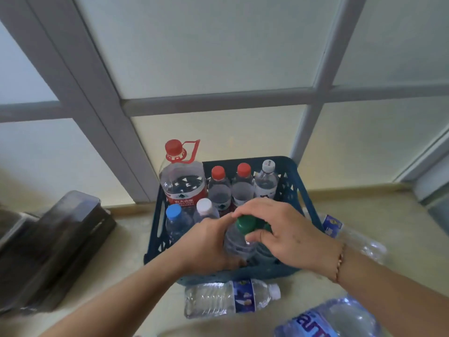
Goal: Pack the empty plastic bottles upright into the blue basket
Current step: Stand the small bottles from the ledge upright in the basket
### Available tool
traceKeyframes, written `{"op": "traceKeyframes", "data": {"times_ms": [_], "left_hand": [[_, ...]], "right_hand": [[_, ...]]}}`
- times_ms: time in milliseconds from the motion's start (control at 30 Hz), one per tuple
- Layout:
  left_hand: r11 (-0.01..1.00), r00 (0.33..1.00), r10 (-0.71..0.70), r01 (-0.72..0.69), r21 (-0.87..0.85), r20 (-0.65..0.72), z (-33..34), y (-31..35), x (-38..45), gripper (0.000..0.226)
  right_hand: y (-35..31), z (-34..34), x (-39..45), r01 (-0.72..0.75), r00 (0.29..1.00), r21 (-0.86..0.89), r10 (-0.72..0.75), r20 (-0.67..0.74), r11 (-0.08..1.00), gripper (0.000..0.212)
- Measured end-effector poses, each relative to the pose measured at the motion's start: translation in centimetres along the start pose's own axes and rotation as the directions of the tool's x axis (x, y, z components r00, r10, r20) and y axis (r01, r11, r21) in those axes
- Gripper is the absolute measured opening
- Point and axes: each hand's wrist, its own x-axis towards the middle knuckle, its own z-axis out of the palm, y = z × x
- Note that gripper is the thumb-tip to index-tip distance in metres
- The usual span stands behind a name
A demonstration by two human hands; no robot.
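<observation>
Both hands hold a clear green-capped plastic bottle (239, 235) upright inside the blue lattice plastic basket (290, 188): left hand (206, 246) wraps its body, right hand (279, 227) fingers apparently curl around the cap

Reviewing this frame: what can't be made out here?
Head view only:
- Green-capped bottle: lower body hidden by the left hand and right hand; whether it stands on the blue basket floor is unclear.
- A second green cap under the right hand: mostly covered.
- Large bottle at bottom right: cut off by the frame edge.
- Dark object at left: blurred, unidentifiable.
</observation>
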Motion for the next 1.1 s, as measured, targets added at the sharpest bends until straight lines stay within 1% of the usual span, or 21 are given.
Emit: {"op": "traceKeyframes", "data": {"times_ms": [100,133,200,267,367,400,467,533,567,600,667,767,867,933,1000,1100], "left_hand": [[0.996,0.994,-0.059,0.065,-0.069,0.090,0.4,-0.8,0.4,0.057],[0.993,0.989,-0.082,0.092,-0.078,0.122,0.5,-1.0,0.4,0.052],[0.991,0.981,-0.105,0.118,-0.068,0.165,0.7,-1.1,0.5,0.044],[0.991,0.975,-0.115,0.126,-0.047,0.188,0.8,-1.0,0.7,0.042],[0.990,0.967,-0.126,0.135,-0.028,0.221,0.8,-0.9,1.0,0.044],[0.991,0.967,-0.127,0.134,-0.016,0.220,0.7,-0.9,1.0,0.048],[0.995,0.984,-0.095,0.091,0.034,0.148,0.6,-0.6,0.8,0.061],[0.997,0.999,-0.022,0.019,0.074,0.042,0.3,-0.3,0.4,0.068],[0.995,1.000,0.017,-0.017,0.094,0.004,0.2,-0.2,0.3,0.065],[0.991,0.999,0.049,-0.047,0.122,-0.013,0.1,-0.1,0.3,0.060],[0.977,0.996,0.091,-0.090,0.193,0.007,0.0,-0.1,0.5,0.052],[0.954,0.988,0.118,-0.142,0.265,0.103,-0.2,0.0,0.9,0.046],[0.936,0.972,0.158,-0.203,0.287,0.174,-0.3,-0.1,0.9,0.043],[0.937,0.973,0.167,-0.207,0.281,0.160,-0.2,-0.2,0.9,0.042],[0.939,0.977,0.178,-0.204,0.277,0.115,0.1,-0.2,0.8,0.043],[0.910,0.974,0.219,-0.227,0.347,0.064,0.6,-0.2,0.8,0.046]], "right_hand": [[0.8,1.2,0.2,-0.014,0.998,-0.013,0.014,0.055,1.000,0.041],[1.0,1.6,0.2,-0.004,0.997,-0.035,0.007,0.082,0.999,0.040],[1.5,2.6,0.3,0.051,0.987,-0.132,-0.030,0.157,0.990,0.038],[1.9,3.4,0.4,0.105,0.976,-0.239,-0.054,0.213,0.965,0.038],[2.0,2.4,0.7,0.077,0.973,-0.272,-0.013,0.228,0.959,0.047],[2.2,1.7,0.8,0.070,0.975,-0.304,-0.001,0.220,0.950,0.052],[3.0,0.2,1.0,0.039,0.971,-0.431,0.067,0.229,0.902,0.063],[3.9,-0.7,1.0,-0.007,0.937,-0.554,0.198,0.287,0.833,0.068],[4.3,-0.7,1.0,-0.012,0.916,-0.583,0.243,0.320,0.812,0.065],[4.5,-0.6,1.0,-0.004,0.904,-0.593,0.256,0.342,0.805,0.061],[5.0,-0.3,1.0,0.013,0.896,-0.588,0.252,0.365,0.808,0.054],[5.6,-0.6,1.2,0.006,0.890,-0.524,0.235,0.392,0.851,0.050],[5.9,-1.1,1.0,0.010,0.887,-0.483,0.215,0.409,0.875,0.051],[5.8,-1.2,0.8,0.012,0.891,-0.471,0.205,0.406,0.882,0.052],[5.4,-1.1,0.8,-0.002,0.898,-0.462,0.205,0.390,0.887,0.051],[5.2,-0.7,0.7,0.034,0.917,-0.467,0.159,0.366,0.884,0.047]]}}
